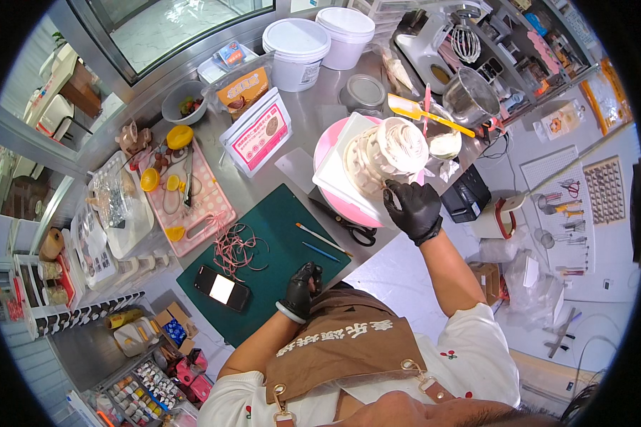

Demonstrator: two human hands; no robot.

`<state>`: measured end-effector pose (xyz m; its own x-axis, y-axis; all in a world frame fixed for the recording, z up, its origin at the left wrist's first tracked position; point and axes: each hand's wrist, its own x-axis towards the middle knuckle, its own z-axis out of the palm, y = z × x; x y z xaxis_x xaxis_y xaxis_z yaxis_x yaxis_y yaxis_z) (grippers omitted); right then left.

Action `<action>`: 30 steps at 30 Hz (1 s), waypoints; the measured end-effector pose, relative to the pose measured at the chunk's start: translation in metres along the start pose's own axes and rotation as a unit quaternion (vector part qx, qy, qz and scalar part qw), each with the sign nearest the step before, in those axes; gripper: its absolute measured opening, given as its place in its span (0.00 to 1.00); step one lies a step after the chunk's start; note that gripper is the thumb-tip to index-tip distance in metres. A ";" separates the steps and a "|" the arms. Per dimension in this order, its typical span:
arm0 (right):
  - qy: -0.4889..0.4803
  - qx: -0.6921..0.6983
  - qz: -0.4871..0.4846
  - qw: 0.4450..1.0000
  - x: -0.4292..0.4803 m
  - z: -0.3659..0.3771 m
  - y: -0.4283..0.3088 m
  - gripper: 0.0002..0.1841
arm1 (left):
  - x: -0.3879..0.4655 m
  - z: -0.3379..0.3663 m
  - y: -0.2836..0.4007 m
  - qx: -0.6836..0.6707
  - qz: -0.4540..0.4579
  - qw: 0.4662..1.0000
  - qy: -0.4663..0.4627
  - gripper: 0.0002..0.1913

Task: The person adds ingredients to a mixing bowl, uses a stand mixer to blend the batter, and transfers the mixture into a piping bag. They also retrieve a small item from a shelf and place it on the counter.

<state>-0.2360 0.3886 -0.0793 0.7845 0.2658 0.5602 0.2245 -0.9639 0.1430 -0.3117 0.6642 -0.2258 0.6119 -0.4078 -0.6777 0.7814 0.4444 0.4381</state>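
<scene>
A tiered cake (355, 165) with cream frosting and a swirled top stands on a white square board (328, 179) over a pink round turntable (323, 140). My right hand (414, 205), in a black glove, is at the cake's lower near side with its fingers curled; whether they pinch something is hidden. My left hand (300, 291), gloved in black too, is closed beside my brown apron at the edge of a green cutting mat (278, 229); nothing shows in it. On that mat lie a thin brush (323, 239), a blue pen-like tool (320, 251), pink ribbon (237, 248) and a phone (221, 288).
Black-handled scissors (355, 227) lie between mat and turntable. A pink cutting board (213, 197) holds cut oranges and a knife (188, 179). A yellow spatula (432, 115), a steel mixer bowl (470, 96) and a stand mixer (422, 50) are behind the cake. White buckets (296, 53) stand farther back.
</scene>
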 end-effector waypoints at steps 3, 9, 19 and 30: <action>-0.019 -0.014 -0.035 0.999 -0.003 -0.001 -0.002 0.12 | 0.001 -0.001 0.000 0.008 0.006 1.000 0.004 0.14; -0.028 -0.044 -0.034 0.998 -0.007 0.005 -0.008 0.09 | 0.004 -0.005 0.000 0.015 -0.001 1.000 0.007 0.15; -0.057 -0.051 -0.023 0.997 -0.005 0.012 -0.007 0.06 | 0.006 -0.006 0.005 0.027 0.002 1.000 0.011 0.16; 0.029 0.018 -0.018 0.999 0.005 -0.015 -0.012 0.11 | 0.011 -0.008 0.006 0.015 0.009 1.000 -0.020 0.16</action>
<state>-0.2437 0.4016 -0.0662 0.7407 0.2977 0.6023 0.2732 -0.9525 0.1349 -0.3020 0.6690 -0.2354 0.6300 -0.4315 -0.6457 0.7730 0.4287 0.4676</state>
